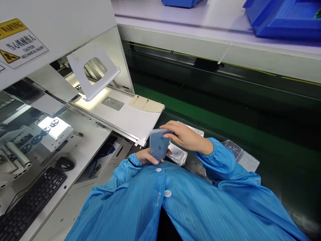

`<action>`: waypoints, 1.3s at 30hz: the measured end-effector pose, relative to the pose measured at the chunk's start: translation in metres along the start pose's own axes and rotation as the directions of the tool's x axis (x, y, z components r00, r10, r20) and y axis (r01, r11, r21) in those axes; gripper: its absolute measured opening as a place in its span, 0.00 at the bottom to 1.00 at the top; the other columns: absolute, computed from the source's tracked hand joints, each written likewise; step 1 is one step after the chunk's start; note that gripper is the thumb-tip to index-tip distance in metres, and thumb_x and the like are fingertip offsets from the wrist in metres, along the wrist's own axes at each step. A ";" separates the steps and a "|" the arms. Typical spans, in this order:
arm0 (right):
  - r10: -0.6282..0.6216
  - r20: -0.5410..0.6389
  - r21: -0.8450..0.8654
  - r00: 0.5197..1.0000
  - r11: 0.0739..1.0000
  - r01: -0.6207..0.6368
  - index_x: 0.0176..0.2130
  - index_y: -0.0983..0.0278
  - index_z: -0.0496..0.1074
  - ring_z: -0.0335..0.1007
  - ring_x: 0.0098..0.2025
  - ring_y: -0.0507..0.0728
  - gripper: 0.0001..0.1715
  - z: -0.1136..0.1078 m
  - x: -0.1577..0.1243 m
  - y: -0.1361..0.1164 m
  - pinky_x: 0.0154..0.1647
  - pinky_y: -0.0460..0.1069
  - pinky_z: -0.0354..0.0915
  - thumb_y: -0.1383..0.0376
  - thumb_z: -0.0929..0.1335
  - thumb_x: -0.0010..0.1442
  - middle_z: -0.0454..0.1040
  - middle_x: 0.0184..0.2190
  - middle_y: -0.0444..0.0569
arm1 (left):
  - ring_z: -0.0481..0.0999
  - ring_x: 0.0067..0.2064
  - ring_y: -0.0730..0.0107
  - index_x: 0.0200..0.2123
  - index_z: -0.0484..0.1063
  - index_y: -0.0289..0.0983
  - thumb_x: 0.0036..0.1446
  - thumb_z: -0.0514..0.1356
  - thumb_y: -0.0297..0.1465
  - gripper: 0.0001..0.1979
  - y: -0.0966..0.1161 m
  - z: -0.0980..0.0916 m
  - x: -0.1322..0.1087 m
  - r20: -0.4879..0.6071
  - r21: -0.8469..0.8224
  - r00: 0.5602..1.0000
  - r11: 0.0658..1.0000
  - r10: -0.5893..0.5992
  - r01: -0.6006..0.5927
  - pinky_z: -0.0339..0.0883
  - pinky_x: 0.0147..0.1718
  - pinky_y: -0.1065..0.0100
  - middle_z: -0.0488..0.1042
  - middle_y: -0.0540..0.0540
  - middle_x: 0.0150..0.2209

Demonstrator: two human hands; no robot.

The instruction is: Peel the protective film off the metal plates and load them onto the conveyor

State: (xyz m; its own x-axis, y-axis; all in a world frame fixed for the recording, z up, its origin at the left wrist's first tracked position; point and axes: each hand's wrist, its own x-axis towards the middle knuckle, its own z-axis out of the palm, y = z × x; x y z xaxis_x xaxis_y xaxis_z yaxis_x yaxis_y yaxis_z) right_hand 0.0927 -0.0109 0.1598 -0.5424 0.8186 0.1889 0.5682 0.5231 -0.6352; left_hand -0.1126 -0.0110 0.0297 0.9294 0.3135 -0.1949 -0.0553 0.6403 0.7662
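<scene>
A stack of thin, bluish, phone-sized sheets (159,144) stands upright in front of my chest, with a small dark mark in the middle of its face. My left hand (147,156) is closed round its lower end, thumb across the front. My right hand (182,135) grips the top right corner, its fingers over the upper edge and the thumb on the front. Beyond the stack, a single grey phone-shaped sheet with holes at one end (112,103) lies flat on the white conveyor belt (136,124) of the machine.
A cream plate (146,103) is fixed on the conveyor's far side. Wrapped clear packs (177,154) and a clear case (248,160) are low on my right. A keyboard (31,201) and mouse (64,164) sit at left. Blue bins (283,21) stand on the far bench.
</scene>
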 end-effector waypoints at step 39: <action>0.510 -0.060 -0.488 0.858 0.735 -0.471 0.51 0.67 0.72 0.61 0.60 0.63 0.19 0.058 -0.116 0.179 0.61 0.59 0.57 0.66 0.65 0.61 0.69 0.56 0.56 | 0.67 0.52 0.55 0.54 0.65 0.39 0.35 0.71 0.30 0.39 -0.013 0.001 -0.032 0.015 -0.038 0.984 0.983 0.180 -0.179 0.58 0.55 0.54 0.69 0.42 0.46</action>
State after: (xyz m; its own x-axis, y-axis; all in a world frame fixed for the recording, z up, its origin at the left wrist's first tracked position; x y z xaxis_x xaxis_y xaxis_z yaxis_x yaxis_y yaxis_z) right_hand 0.2212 -0.0261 -0.0194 -0.1383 0.9834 -0.1175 0.9750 0.1144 -0.1907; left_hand -0.1409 -0.0301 0.0261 0.9098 0.4127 -0.0443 -0.2349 0.6000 0.7647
